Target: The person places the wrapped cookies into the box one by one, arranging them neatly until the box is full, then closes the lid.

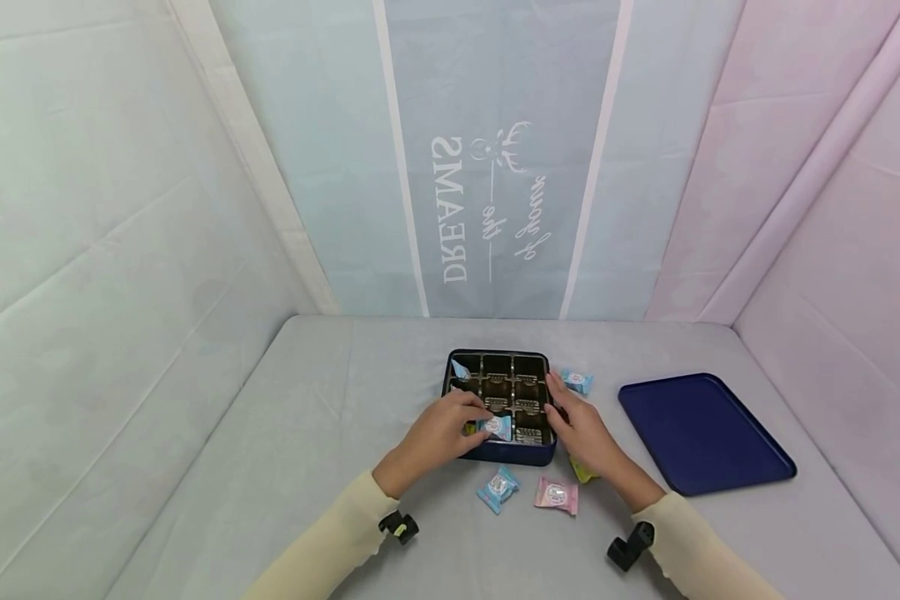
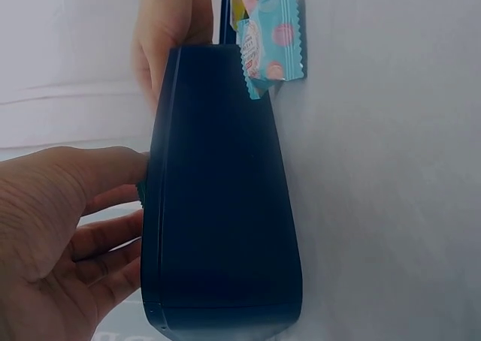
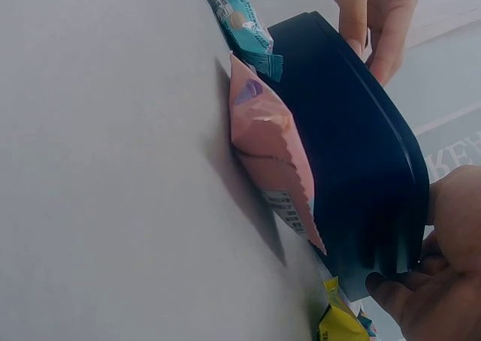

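A dark blue box (image 1: 510, 452) with a gridded insert of small compartments sits on the table. My left hand (image 1: 437, 427) reaches over its front left part and pinches a blue-wrapped candy (image 1: 499, 428) at the front middle compartment. In the left wrist view the box's side wall (image 2: 218, 183) hides most of that candy. My right hand (image 1: 587, 432) grips the box's right side, fingers along the wall and thumb at the rim. Another blue candy (image 1: 461, 371) lies in the back left compartment. A bit of yellow wrapper (image 1: 469, 428) shows beside the left fingertips.
In front of the box lie a blue candy (image 1: 498, 489) and a pink candy (image 1: 557, 496). A yellow candy (image 1: 582, 471) is partly under the right wrist. Behind the right hand lies another blue candy (image 1: 577, 382). A dark blue lid (image 1: 705, 433) rests at the right.
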